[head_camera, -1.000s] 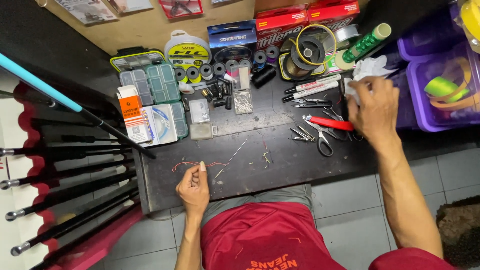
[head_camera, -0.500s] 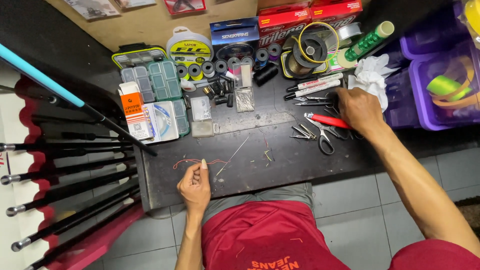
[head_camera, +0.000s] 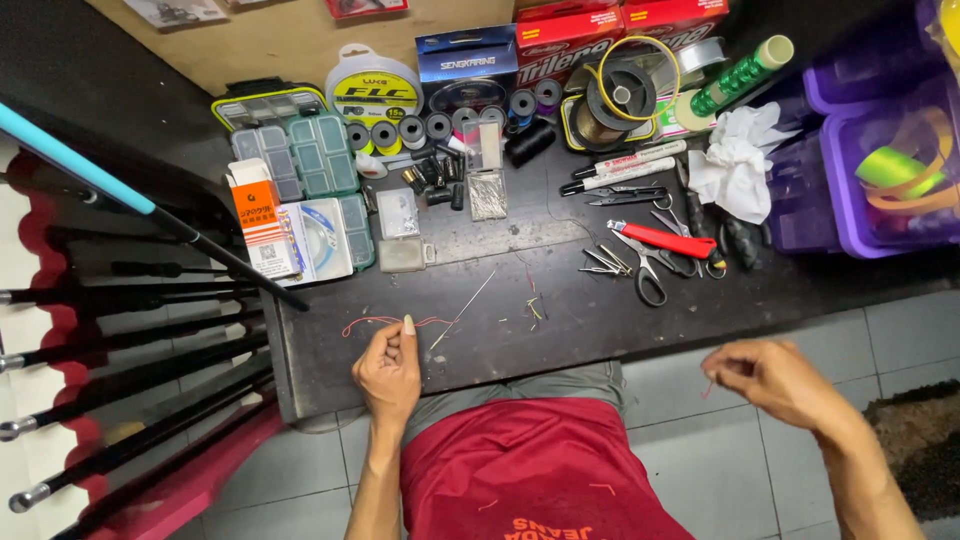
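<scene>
Fingers first: the left hand (head_camera: 388, 372) pinches the red thread (head_camera: 385, 322) at the near edge of the surface (head_camera: 500, 330), thumb upright, the strand looping out to either side of the grip along the dark top. Over on the right, a change — the right hand (head_camera: 775, 380), which was up among the tools a second ago, has drawn back off the surface and now hangs over the tiled floor (head_camera: 700, 470), fingers closed narrowly on a short scrap of red thread (head_camera: 708, 388). So both hands now carry thread, one piece each, and the tools lie let go.

Counting outward: one thin needle-like wire (head_camera: 465, 308) lies just beside the left hand. One red-handled cutter (head_camera: 665, 240), one pair of black scissors (head_camera: 645, 275), two white markers (head_camera: 625, 165). One crumpled tissue (head_camera: 735, 165). A row of small spools (head_camera: 450, 125), around eight. Rods (head_camera: 120, 330) at lower left: six visible.
</scene>
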